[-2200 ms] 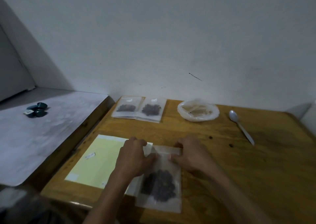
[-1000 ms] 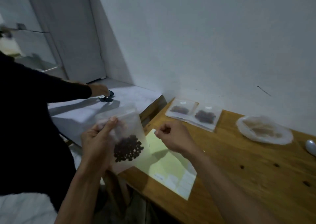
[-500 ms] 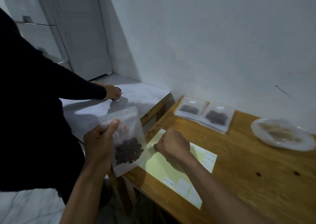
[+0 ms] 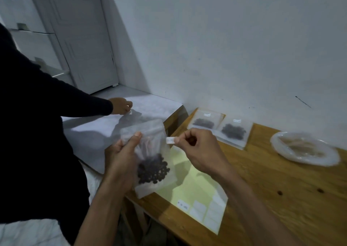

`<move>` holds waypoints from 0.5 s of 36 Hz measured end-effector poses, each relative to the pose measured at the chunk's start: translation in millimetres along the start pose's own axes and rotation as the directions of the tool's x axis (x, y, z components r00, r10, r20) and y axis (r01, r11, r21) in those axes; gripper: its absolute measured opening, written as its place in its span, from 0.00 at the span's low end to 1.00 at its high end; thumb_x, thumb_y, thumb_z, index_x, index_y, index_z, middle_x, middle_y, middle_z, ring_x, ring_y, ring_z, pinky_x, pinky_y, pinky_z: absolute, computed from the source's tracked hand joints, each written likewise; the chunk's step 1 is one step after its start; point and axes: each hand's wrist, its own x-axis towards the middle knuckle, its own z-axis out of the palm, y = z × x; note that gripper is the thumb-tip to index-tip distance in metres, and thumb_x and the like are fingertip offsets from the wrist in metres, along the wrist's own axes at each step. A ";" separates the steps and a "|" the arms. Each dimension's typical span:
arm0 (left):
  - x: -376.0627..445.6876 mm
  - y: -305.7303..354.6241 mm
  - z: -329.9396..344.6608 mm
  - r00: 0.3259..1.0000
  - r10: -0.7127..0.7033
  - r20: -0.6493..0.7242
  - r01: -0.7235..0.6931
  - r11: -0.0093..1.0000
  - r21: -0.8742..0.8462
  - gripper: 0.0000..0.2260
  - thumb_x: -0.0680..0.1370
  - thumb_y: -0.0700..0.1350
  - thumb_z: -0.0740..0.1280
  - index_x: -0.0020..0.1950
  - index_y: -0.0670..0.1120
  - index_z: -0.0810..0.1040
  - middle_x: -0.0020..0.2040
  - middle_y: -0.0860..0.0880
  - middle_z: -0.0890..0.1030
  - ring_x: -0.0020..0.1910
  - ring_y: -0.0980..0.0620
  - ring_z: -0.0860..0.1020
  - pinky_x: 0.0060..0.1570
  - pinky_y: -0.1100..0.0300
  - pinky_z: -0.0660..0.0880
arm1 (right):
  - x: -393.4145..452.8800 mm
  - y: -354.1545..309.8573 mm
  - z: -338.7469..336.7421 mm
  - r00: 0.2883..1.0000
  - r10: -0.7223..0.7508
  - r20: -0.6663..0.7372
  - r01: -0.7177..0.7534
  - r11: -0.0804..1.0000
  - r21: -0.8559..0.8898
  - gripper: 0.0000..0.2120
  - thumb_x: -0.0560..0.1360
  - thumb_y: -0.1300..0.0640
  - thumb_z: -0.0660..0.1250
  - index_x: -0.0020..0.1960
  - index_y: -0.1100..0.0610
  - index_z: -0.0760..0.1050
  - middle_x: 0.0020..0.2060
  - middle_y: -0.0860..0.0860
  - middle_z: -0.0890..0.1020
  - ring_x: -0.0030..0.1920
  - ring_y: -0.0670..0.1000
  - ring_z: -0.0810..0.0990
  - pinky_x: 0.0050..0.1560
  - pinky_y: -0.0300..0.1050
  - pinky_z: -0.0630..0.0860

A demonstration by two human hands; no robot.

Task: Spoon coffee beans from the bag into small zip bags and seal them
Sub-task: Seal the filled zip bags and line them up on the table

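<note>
Left grip [image 4: 120, 157] holds frosted crinkly zip bag [image 4: 150, 152].

Two seconds ago the zip bag [image 4: 150, 157] of coffee beans lay flat on the wooden table [image 4: 281, 198] under both hands; now the left hand [image 4: 122, 163] holds it upright in the air at lower centre of the frame. The right hand [image 4: 197, 148], which half a second ago pressed on the yellow sticker sheet [image 4: 197, 195], has lifted and now pinches a small white label [image 4: 170, 140] beside the bag's top. At the left of the frame another person's hand [image 4: 121, 106], unseen at first, has come in over the white surface [image 4: 105, 127].
</note>
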 end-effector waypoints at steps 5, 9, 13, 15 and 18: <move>-12.5 -4.0 36.2 0.990 -0.003 0.140 0.001 1.000 0.013 0.09 0.78 0.46 0.69 0.49 0.41 0.84 0.48 0.42 0.86 0.52 0.43 0.84 0.54 0.44 0.80 | -6.8 -11.1 0.2 0.997 -0.075 -0.034 0.072 0.993 -0.097 0.08 0.77 0.48 0.70 0.42 0.51 0.78 0.34 0.44 0.79 0.34 0.42 0.76 0.36 0.38 0.73; -20.3 -7.0 58.5 0.982 -0.010 0.189 0.010 1.000 0.002 0.10 0.79 0.44 0.69 0.52 0.37 0.83 0.49 0.40 0.86 0.51 0.42 0.85 0.56 0.43 0.79 | -6.0 1.2 -5.6 0.991 -0.049 -0.123 0.023 0.979 -0.201 0.08 0.76 0.46 0.69 0.42 0.49 0.77 0.37 0.44 0.81 0.40 0.45 0.79 0.43 0.52 0.80; -24.0 -9.8 72.3 0.975 -0.027 0.222 0.032 0.999 -0.021 0.09 0.79 0.42 0.68 0.52 0.38 0.84 0.49 0.39 0.86 0.50 0.42 0.85 0.52 0.48 0.79 | -10.4 8.9 -14.5 0.985 -0.040 -0.167 -0.003 0.968 -0.251 0.08 0.77 0.46 0.68 0.42 0.48 0.76 0.38 0.44 0.81 0.42 0.47 0.79 0.44 0.54 0.79; -24.7 -11.4 77.3 0.971 -0.033 0.239 0.038 0.999 -0.017 0.09 0.79 0.42 0.68 0.53 0.38 0.84 0.49 0.39 0.86 0.50 0.42 0.85 0.52 0.48 0.80 | -12.3 11.5 -18.9 0.982 -0.035 -0.184 -0.017 0.962 -0.274 0.09 0.77 0.46 0.67 0.41 0.48 0.75 0.38 0.43 0.80 0.43 0.46 0.79 0.44 0.54 0.79; -25.8 -13.3 82.4 0.960 -0.011 0.279 0.008 1.000 0.011 0.07 0.77 0.40 0.70 0.52 0.38 0.84 0.48 0.39 0.86 0.48 0.42 0.86 0.45 0.50 0.82 | -13.7 14.4 -24.3 0.977 -0.023 -0.210 -0.041 0.954 -0.295 0.09 0.78 0.46 0.66 0.41 0.48 0.75 0.39 0.43 0.80 0.43 0.46 0.79 0.43 0.53 0.79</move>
